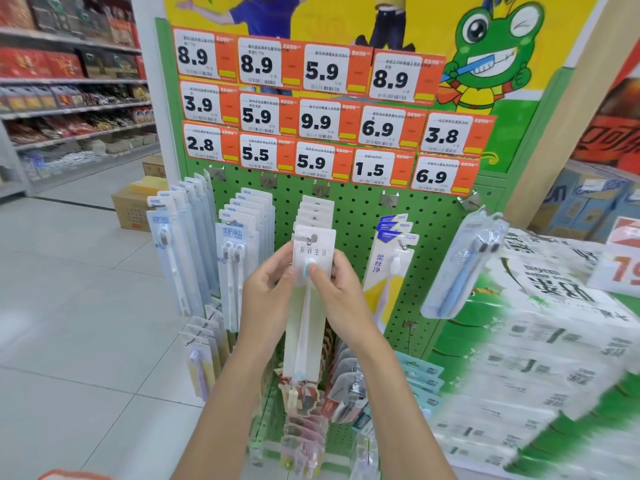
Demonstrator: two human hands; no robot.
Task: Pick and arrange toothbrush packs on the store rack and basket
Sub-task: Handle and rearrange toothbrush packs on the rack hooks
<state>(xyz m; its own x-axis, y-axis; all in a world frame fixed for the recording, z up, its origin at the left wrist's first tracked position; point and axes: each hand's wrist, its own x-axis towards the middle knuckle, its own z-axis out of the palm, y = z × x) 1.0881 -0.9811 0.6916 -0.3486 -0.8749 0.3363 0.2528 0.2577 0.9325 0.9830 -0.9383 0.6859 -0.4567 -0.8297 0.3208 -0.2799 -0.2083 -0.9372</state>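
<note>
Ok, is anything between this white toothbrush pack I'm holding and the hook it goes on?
Nothing visible. Your left hand and right hand hold the white pack right at the middle hook, its tip showing in the hang hole. The other white packs hang behind on that hook, not in front.

You get bright, even store light; shadows are faint. A pale sheen lies on the floor tiles [69, 306]. The price tags [322, 71] read sharp. The stacked paper packs [519, 358] at right smear with blur. The shelves [69, 109] at left bow with wide-angle distortion.
</note>
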